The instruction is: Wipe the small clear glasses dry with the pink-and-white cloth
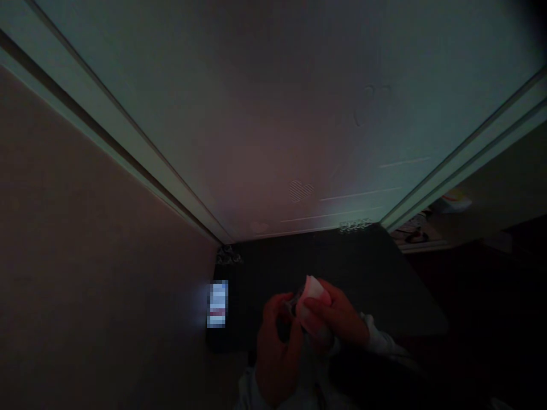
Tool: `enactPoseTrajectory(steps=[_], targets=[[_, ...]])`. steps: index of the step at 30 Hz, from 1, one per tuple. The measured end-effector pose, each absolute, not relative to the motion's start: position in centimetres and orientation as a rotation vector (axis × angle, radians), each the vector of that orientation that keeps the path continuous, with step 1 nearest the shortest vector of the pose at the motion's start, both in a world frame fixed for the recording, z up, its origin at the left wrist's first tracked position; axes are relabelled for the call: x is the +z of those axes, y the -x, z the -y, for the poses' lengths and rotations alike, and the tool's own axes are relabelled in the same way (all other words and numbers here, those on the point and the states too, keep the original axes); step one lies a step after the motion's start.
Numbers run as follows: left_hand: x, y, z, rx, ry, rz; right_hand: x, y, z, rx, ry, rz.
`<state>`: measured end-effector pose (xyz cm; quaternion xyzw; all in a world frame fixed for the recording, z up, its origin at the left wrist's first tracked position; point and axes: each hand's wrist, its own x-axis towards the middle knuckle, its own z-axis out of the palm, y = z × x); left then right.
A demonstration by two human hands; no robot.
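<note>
Close to the dark table's near edge, my two hands are together. My right hand (342, 313) is closed around a pale, pinkish folded piece (313, 290) that looks like cloth or tissue, with the thumb lying across it. The fingers of my left hand (277, 336) are curled, pinching a small see-through object (290, 306) against the left side of the pale piece. In this dim light I cannot make out its kind. Both hands are above the dark tabletop (363, 273).
A lit phone-like screen (217, 304), blurred out, is on the table's left side by the wall. Small clear items (228, 255) stand in the back left corner, and several more (355, 226) along the back edge. A pale panel with a heart shape (301, 191) rises behind.
</note>
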<state>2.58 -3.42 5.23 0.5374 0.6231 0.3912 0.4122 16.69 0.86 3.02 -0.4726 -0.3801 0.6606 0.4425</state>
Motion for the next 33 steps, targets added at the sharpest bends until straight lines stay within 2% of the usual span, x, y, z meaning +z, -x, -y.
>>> enactPoseTrajectory(steps=[17,33], targets=[[6.3,-3.9,4.0,0.996,-1.300,-1.612,3.3,-16.9,-0.9,1.558,1.293,1.054],[5.8,-1.2,0.8,0.881,-1.674,-1.411,2.1,-17.6,-0.9,1.407,1.394,1.092]])
